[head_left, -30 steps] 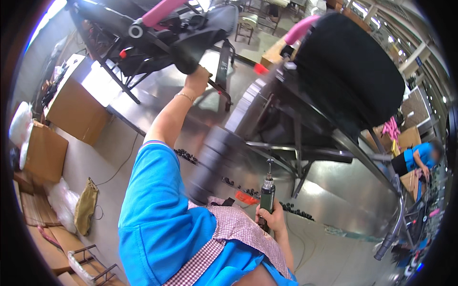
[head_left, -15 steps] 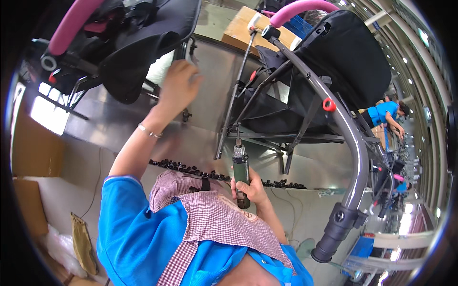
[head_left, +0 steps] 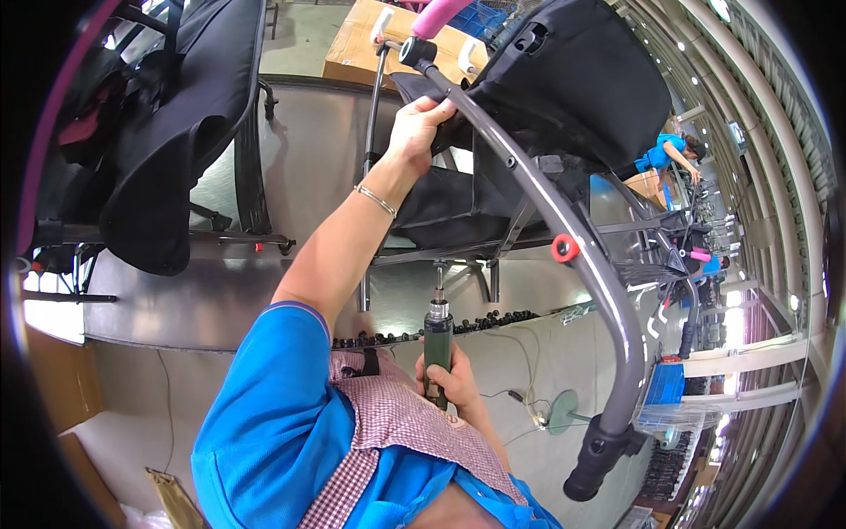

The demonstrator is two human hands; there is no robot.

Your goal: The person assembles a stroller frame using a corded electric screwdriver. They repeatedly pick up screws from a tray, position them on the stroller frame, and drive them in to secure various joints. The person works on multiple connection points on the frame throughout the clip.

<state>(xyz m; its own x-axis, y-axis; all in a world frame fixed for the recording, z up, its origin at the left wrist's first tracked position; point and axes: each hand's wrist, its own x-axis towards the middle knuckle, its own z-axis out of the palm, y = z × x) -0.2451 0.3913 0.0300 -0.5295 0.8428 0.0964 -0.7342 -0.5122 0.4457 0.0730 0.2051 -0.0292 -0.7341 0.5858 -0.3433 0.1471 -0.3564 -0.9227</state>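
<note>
A stroller with a black fabric seat point(head_left: 582, 84) and a grey tubular frame point(head_left: 577, 198) stands on the metal-topped bench in front of me. My left hand point(head_left: 419, 132) reaches up to it and is closed at its upper part, where a frame tube meets black fabric; the fingertips are partly hidden. Low at the front, my right hand point(head_left: 451, 377) is wrapped round a green and black electric screwdriver point(head_left: 438, 348). The tool points away from me, its bit close to the stroller's lower cross tube point(head_left: 414, 256). Whether the bit touches a screw I cannot tell.
A second black stroller point(head_left: 189, 132) stands at the left. Small black parts point(head_left: 493, 320) line the bench's point(head_left: 167, 295) near edge. Behind is a cardboard box point(head_left: 352, 44). A thick grey tube with a black end point(head_left: 595, 467) juts toward me at right. Another person point(head_left: 665, 154) works farther off.
My left hand has moved right, from beside the left stroller to the right-hand one, and closed there. The view has shifted rightward. My right hand keeps hold of the electric screwdriver.
</note>
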